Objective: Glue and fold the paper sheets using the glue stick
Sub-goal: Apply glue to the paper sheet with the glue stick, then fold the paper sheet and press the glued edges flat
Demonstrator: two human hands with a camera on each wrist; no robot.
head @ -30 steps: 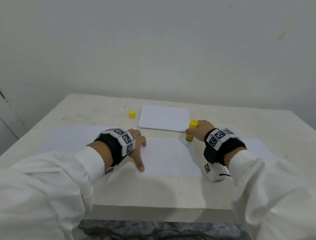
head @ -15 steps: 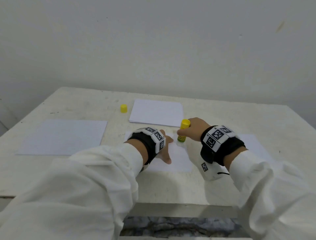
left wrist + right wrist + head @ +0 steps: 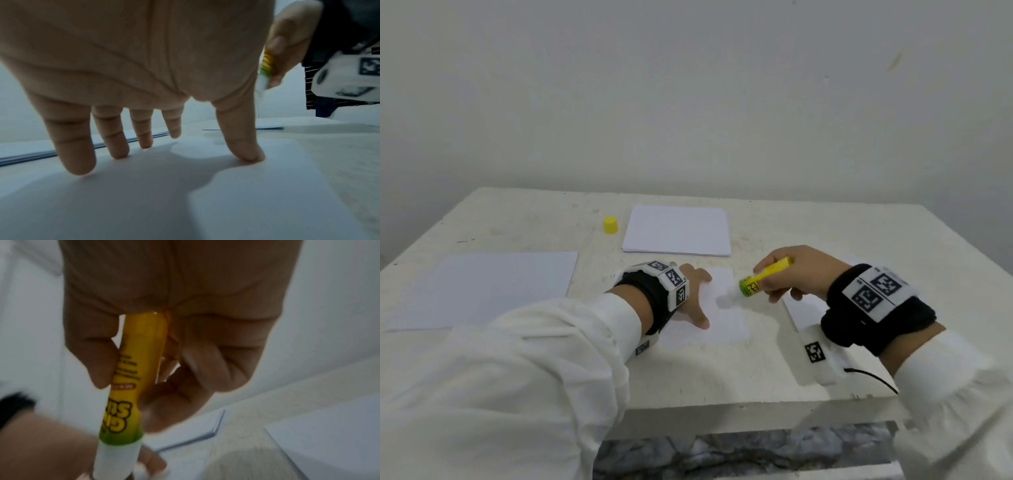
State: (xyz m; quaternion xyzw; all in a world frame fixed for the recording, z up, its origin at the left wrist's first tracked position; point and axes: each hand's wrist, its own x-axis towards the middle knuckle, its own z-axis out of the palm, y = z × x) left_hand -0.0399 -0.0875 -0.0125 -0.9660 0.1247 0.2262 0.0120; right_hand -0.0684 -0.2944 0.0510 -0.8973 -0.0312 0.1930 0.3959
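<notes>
A small white paper sheet [image 3: 726, 322] lies in front of me on the pale table [image 3: 722, 373]. My left hand [image 3: 693, 298] presses flat on it with straight, spread fingers [image 3: 244, 146]. My right hand [image 3: 794, 274] grips the uncapped yellow-green glue stick [image 3: 763, 279], tilted with its white tip low toward the sheet's right part. The right wrist view shows the glue stick [image 3: 131, 394] held between thumb and fingers, tip down beside my left hand. Whether the tip touches the paper is unclear.
A stack of white sheets [image 3: 676, 231] sits at the back middle, with the yellow cap [image 3: 610, 225] to its left. A larger single sheet [image 3: 482, 289] lies at the left. Another sheet [image 3: 801, 310] lies partly under my right wrist.
My left hand slid right along the sheet and now lies flat. My right hand drew the glue stick right and toward me and tilted it from upright to slanted.
</notes>
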